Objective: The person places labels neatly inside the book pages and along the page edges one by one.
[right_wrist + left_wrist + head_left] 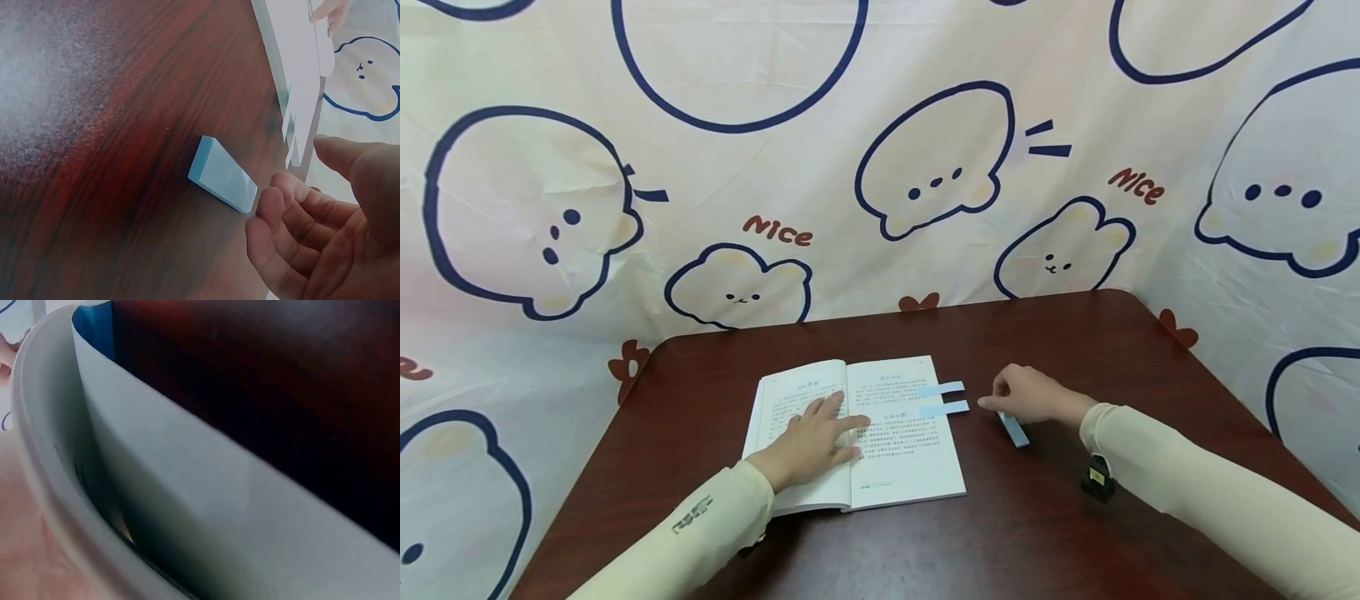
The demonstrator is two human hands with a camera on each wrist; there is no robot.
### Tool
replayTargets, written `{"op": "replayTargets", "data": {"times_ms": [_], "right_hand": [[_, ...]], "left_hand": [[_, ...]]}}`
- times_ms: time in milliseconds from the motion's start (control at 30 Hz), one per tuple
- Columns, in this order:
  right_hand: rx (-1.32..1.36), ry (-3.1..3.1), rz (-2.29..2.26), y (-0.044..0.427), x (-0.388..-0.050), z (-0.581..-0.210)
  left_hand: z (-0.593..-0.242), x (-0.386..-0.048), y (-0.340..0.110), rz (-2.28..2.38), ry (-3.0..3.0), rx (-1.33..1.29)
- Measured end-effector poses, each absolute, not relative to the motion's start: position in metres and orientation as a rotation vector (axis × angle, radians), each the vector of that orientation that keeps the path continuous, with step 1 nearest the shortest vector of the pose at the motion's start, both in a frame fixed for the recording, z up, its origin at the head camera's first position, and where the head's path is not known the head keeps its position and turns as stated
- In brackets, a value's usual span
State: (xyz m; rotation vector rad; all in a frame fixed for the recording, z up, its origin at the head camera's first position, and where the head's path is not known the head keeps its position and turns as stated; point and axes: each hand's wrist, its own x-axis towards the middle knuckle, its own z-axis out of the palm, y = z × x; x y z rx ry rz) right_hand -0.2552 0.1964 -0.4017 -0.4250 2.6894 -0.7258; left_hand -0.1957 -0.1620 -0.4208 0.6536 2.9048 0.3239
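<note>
An open book (pixel 910 475) with printed pages lies on the table. My left hand (pixel 811 442) rests across its middle fold with spread fingers. Two pale blue sticky tabs (pixel 944 407) stick out past the right page's edge. Right of them, my right hand (pixel 1026 393) hovers near the table with loosely bent fingers and nothing visibly held. Just beside its fingertips lies a small light blue pad of sticky notes (pixel 224 178), partly covered by the hand in the head view. The left wrist view is mostly filled by a close, curved white page (pixel 206 481).
The dark reddish-brown wooden table (pixel 1045 517) has rounded far corners. A cloth backdrop (pixel 820 167) with cartoon outlines hangs behind it and along both sides. A small black device (pixel 1098 477) sits under the right sleeve's cuff.
</note>
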Motion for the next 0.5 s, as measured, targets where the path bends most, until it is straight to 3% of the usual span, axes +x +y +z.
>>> {"op": "replayTargets", "data": {"times_ms": [500], "right_hand": [[-0.472,2.663,-0.738,0.199,-0.247,-0.397]], "left_hand": [[-0.42,-0.176,-0.143,0.057,3.143,0.994]]}}
